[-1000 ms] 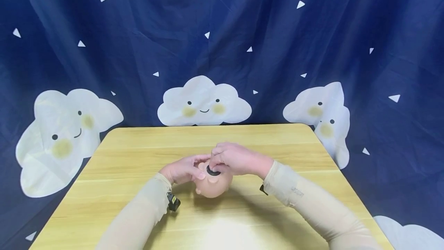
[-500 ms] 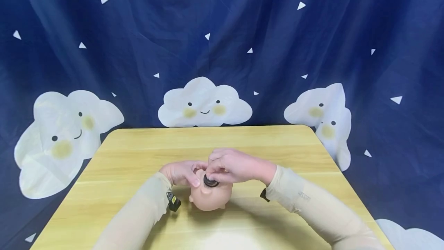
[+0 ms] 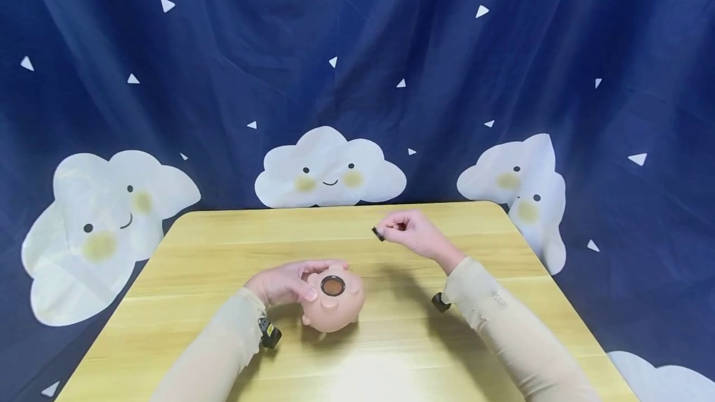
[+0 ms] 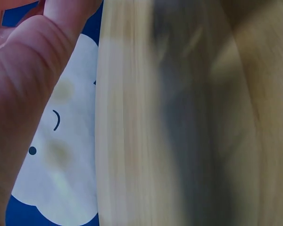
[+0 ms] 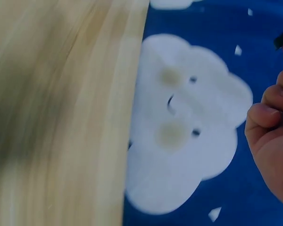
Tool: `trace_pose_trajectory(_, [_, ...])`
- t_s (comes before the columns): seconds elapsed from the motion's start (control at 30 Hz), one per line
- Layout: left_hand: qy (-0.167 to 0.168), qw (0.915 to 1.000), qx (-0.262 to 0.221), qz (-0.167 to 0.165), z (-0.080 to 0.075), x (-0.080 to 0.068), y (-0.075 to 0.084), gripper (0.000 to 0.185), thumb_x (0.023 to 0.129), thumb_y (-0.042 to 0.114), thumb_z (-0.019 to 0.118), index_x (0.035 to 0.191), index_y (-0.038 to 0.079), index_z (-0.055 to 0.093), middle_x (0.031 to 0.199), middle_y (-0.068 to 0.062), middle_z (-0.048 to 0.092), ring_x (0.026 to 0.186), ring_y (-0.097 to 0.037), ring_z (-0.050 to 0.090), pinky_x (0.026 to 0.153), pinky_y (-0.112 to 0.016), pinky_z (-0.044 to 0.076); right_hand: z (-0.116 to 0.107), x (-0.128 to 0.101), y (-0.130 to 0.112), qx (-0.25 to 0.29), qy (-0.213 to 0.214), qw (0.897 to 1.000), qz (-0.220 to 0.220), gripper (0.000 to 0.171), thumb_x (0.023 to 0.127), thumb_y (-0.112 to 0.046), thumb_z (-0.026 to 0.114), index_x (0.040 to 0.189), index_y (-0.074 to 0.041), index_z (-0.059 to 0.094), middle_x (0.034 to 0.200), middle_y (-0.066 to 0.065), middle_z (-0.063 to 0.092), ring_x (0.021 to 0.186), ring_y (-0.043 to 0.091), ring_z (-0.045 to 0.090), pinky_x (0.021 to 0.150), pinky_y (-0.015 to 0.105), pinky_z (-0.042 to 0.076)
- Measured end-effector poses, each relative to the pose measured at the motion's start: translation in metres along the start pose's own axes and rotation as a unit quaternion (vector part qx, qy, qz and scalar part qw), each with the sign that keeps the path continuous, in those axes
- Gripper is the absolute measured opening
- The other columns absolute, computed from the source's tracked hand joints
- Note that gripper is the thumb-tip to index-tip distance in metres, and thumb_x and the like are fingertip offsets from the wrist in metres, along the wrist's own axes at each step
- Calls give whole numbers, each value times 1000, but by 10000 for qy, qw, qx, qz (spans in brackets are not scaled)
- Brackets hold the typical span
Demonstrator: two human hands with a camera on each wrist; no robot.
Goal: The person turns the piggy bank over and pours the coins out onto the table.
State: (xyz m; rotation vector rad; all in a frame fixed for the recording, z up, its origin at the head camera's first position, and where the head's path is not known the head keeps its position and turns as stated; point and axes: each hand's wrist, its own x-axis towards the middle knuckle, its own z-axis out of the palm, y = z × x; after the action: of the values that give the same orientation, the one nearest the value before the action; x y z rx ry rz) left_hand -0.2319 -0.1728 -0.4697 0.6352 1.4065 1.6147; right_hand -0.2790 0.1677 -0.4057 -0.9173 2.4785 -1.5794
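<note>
A round pink piggy bank (image 3: 334, 316) is tipped so that its underside, with stubby feet, shows in the head view. In that underside is a dark-rimmed round hole (image 3: 333, 286), uncovered. My left hand (image 3: 283, 283) grips the bank from the left, thumb on the near side and fingers over the far side. Up and to the right, my right hand (image 3: 416, 233) pinches a small black plug (image 3: 378, 234) between thumb and fingers, apart from the bank. The right wrist view catches the same plug at its right edge; the left wrist view has only part of the left hand.
The wooden table (image 3: 234, 234) has rounded far corners. Behind it hangs a dark blue curtain (image 3: 357, 92) printed with white clouds and triangles. A small black camera (image 3: 270, 332) is strapped at the left wrist, another (image 3: 440, 302) at the right.
The right hand has pulled the black plug out of the piggy bank and carried it up and right. The hole now shows. The left hand still holds the bank, having shifted slightly.
</note>
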Motion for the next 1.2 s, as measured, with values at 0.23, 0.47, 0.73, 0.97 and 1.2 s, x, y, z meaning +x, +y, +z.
trace_pose_trajectory(0.23, [7, 9998, -217, 48, 0, -3, -4, 93, 86, 17, 78, 168, 19, 34, 158, -2, 56, 129, -27, 63, 67, -36, 66, -26, -14, 45, 103, 731, 9952, 641, 13, 99, -16, 72, 92, -7, 78, 104, 4, 79, 89, 7, 63, 80, 20, 52])
trace_pose_trajectory(0.47, [-21, 9994, -320, 101, -1, -3, -8, 91, 88, 15, 76, 168, 20, 33, 158, -1, 55, 128, -27, 64, 68, -37, 66, -47, -30, 83, 119, 1333, 9844, 1142, 20, 99, -16, 71, 104, 1, 81, 113, 7, 80, 100, 2, 68, 91, 17, 54])
trace_pose_trajectory(0.73, [720, 9963, -112, 457, -1, 3, -13, 92, 90, 14, 74, 170, 20, 29, 161, -6, 52, 126, -25, 65, 86, -36, 65, -65, -47, 115, 147, 1685, 9695, 1775, 21, 101, -18, 70, 101, 1, 78, 126, 10, 78, 106, -2, 65, 100, 17, 49])
trace_pose_trajectory(0.97, [2950, 9457, -150, 1360, 3, 20, -10, 94, 92, 2, 74, 171, 26, 28, 172, -11, 33, 124, -21, 65, 82, -37, 68, -73, -52, 122, 70, 1661, 9643, 2061, 20, 101, -19, 69, 98, -2, 77, 134, 16, 74, 111, 2, 62, 109, 29, 46])
trace_pose_trajectory(1.2, [4372, 8824, 248, 1719, 4, 32, -10, 91, 89, 2, 81, 166, 26, 39, 173, -3, 37, 149, -40, 44, 92, -21, 62, -76, -50, 111, -320, 1587, 9618, 2207, 28, 102, -22, 68, 109, 4, 78, 136, 21, 72, 120, 20, 65, 114, 42, 47])
